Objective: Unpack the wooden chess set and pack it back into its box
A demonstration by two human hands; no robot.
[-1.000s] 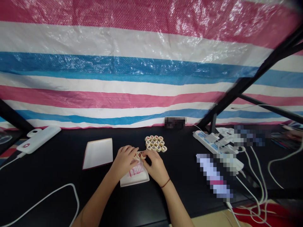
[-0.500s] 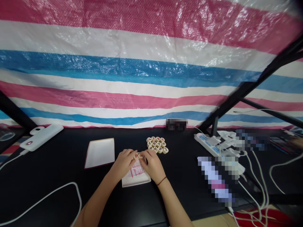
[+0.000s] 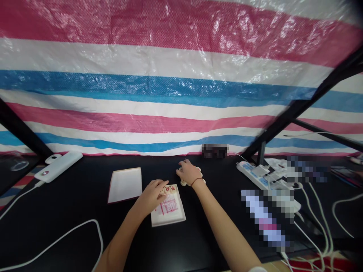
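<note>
A shallow white box (image 3: 168, 221) with pink line drawings inside lies on the black table. Red-marked round xiangqi pieces (image 3: 171, 189) sit in a row along its far edge. My left hand (image 3: 153, 194) is at the box's far left corner, its thumb and forefinger closed around the leftmost piece. Farther back to the right, my right hand (image 3: 188, 172) reaches over a group of xiangqi pieces (image 3: 202, 176), covering most of them. Its thumb and fingers are apart, and their tips touch or hover at the group's left side; which one is hidden.
A box lid (image 3: 125, 185) lies left of the box, inside up. At the left are a white power bank (image 3: 59, 166) and a white cable (image 3: 70, 226). A power strip (image 3: 252, 174) with plugs and cables is on the right. Striped sheeting (image 3: 155, 113) hangs behind.
My right hand has left the box and moved back and right over the group of pieces. My left hand stays at the box, with more of the red-marked row now showing.
</note>
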